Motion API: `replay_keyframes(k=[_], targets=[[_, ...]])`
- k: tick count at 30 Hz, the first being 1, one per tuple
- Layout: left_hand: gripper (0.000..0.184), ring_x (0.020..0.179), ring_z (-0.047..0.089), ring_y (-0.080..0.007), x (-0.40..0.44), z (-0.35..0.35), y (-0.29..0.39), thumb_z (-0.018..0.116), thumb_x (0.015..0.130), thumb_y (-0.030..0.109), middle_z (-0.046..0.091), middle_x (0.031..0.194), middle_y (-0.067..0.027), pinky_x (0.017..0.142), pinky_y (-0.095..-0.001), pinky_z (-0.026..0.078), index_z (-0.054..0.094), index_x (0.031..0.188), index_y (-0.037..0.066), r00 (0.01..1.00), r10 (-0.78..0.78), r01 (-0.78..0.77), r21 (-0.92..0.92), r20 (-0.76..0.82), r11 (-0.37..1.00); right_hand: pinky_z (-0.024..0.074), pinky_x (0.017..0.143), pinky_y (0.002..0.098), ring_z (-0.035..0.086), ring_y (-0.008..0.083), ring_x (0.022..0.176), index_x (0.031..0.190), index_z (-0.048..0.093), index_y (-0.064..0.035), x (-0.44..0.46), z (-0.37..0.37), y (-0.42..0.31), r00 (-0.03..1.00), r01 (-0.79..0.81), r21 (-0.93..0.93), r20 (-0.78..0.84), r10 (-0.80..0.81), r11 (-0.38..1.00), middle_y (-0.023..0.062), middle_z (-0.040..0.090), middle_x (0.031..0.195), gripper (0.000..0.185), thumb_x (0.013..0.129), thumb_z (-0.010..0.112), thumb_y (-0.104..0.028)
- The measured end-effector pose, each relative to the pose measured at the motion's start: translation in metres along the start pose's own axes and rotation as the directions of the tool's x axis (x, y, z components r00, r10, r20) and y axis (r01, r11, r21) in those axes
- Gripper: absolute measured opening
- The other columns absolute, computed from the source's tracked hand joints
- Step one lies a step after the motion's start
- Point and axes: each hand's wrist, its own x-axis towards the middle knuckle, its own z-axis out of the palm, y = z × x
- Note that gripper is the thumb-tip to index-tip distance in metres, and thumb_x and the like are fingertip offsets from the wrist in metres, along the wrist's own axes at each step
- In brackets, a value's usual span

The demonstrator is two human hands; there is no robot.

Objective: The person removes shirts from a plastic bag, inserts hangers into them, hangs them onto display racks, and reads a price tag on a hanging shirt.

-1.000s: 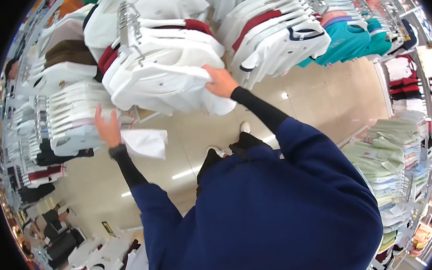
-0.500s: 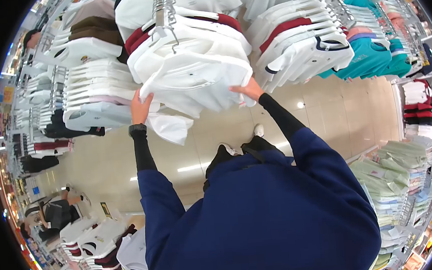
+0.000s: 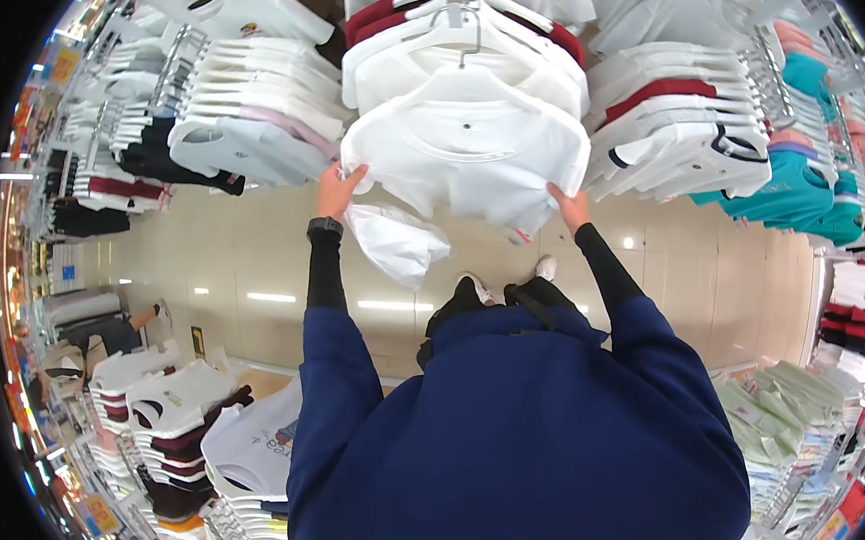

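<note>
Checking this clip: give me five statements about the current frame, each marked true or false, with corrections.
1. The left hand and right hand both touch the front shirt. True.
2. The front shirt is dark red. False: it is white.
3. Teal shirts hang on the right side of the picture. True.
4. The watch is on the right wrist. False: the watch is on the left.
5. The shoes are black. False: the shoes are white.
</note>
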Motion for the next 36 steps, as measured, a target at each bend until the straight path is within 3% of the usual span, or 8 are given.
replay_keyframes(k=[8, 11, 13, 15, 18, 22, 25, 36], targets=[[0.03, 0.085, 0.064, -0.013, -0.01, -0.013, -0.037, 0.073, 0.083, 0.017, 0.071, 0.094, -0.0082, 0.078, -0.0295, 0.05, 0.066, 0.105, -0.003, 0.974, 0.079, -0.08, 0.001, -0.212, 0.997, 0.0492, 0.082, 0.0345, 0.066, 0.0226, 0.092, 0.11, 0.063, 0.0071, 0.021, 0.0, 0.004, 0.982, 0.107, -0.189, -0.134, -0.134, 0.976, 0.0161, 0.07, 0.103, 0.041, 0.086, 0.07, -0.025], [0.036, 0.087, 0.06, -0.0151, -0.037, -0.015, -0.041, 0.073, 0.082, 0.02, 0.067, 0.092, -0.008, 0.083, -0.0307, 0.046, 0.064, 0.11, -0.001, 0.91, 0.189, -0.149, 0.134, -0.369, 0.98, 0.0468, 0.088, 0.0391, 0.062, 0.0318, 0.1, 0.115, 0.059, 0.0068, 0.03, 0.0, 0.014, 0.949, 0.064, -0.464, -0.245, -0.197, 0.883, 0.0208, 0.066, 0.108, 0.042, 0.082, 0.069, -0.018], [0.037, 0.087, 0.057, -0.0148, -0.061, -0.015, -0.031, 0.072, 0.083, 0.021, 0.063, 0.09, -0.0057, 0.084, -0.0298, 0.044, 0.062, 0.113, 0.001, 0.897, 0.158, -0.128, 0.099, -0.413, 0.987, 0.0428, 0.092, 0.044, 0.056, 0.0392, 0.102, 0.119, 0.055, 0.0051, 0.029, 0.003, 0.023, 0.864, 0.035, -0.689, -0.343, -0.368, 0.724, 0.0219, 0.06, 0.108, 0.046, 0.077, 0.066, -0.01], [0.036, 0.085, 0.054, -0.014, -0.087, -0.01, -0.015, 0.069, 0.085, 0.02, 0.058, 0.087, -0.0015, 0.085, -0.0283, 0.042, 0.061, 0.116, 0.003, 0.889, 0.116, -0.095, 0.068, -0.442, 0.993, 0.0438, 0.086, 0.0442, 0.056, 0.0383, 0.092, 0.107, 0.055, 0.0053, 0.004, 0.021, 0.002, 0.624, 0.177, -0.842, -0.304, -0.72, 0.509, 0.0208, 0.057, 0.097, 0.039, 0.071, 0.066, -0.004], [0.031, 0.082, 0.049, -0.0115, -0.112, -0.001, -0.013, 0.063, 0.088, 0.017, 0.049, 0.082, 0.0018, 0.082, -0.0257, 0.039, 0.062, 0.116, 0.005, 0.862, 0.054, -0.224, -0.284, -0.504, 0.932, 0.0421, 0.083, 0.044, 0.054, 0.0354, 0.087, 0.103, 0.053, 0.0018, -0.03, 0.053, -0.038, 0.705, 0.388, -0.747, -0.137, -0.696, 0.54, 0.0176, 0.053, 0.093, 0.03, 0.074, 0.063, -0.001], [0.03, 0.079, 0.045, -0.0086, -0.133, 0.007, -0.018, 0.06, 0.086, 0.012, 0.045, 0.086, 0.0051, 0.076, -0.0232, 0.038, 0.063, 0.116, 0.008, 0.883, -0.101, -0.146, -0.473, -0.458, 0.869, 0.0436, 0.076, 0.0377, 0.053, 0.029, 0.076, 0.091, 0.053, -0.001, -0.04, 0.125, -0.057, 0.748, 0.663, -0.439, 0.422, -0.513, 0.607, 0.0126, 0.051, 0.082, 0.017, 0.077, 0.06, 0.003], [0.025, 0.066, 0.04, -0.0027, -0.139, 0.019, -0.013, 0.059, 0.085, 0.01, 0.045, 0.079, 0.0066, 0.059, -0.0198, 0.033, 0.066, 0.109, 0.009, 0.894, -0.196, -0.054, -0.531, -0.402, 0.846, 0.0467, 0.063, 0.035, 0.058, 0.0277, 0.07, 0.087, 0.055, -0.0016, -0.027, 0.186, -0.096, 0.561, 0.825, -0.292, 0.533, -0.634, 0.485, 0.0122, 0.054, 0.08, 0.013, 0.078, 0.061, 0.005], [0.018, 0.05, 0.03, 0.0014, -0.075, -0.05, 0.009, 0.061, 0.09, 0.009, 0.042, 0.073, 0.0089, 0.044, -0.0186, 0.021, 0.064, 0.107, 0.006, 0.875, -0.219, -0.034, -0.505, -0.433, 0.862, 0.048, 0.082, 0.0372, 0.06, 0.0313, 0.094, 0.098, 0.059, -0.0017, 0.017, 0.341, -0.202, 0.386, 0.81, 0.081, 0.672, -0.631, 0.581, 0.0132, 0.06, 0.098, 0.018, 0.081, 0.06, 0.003]])
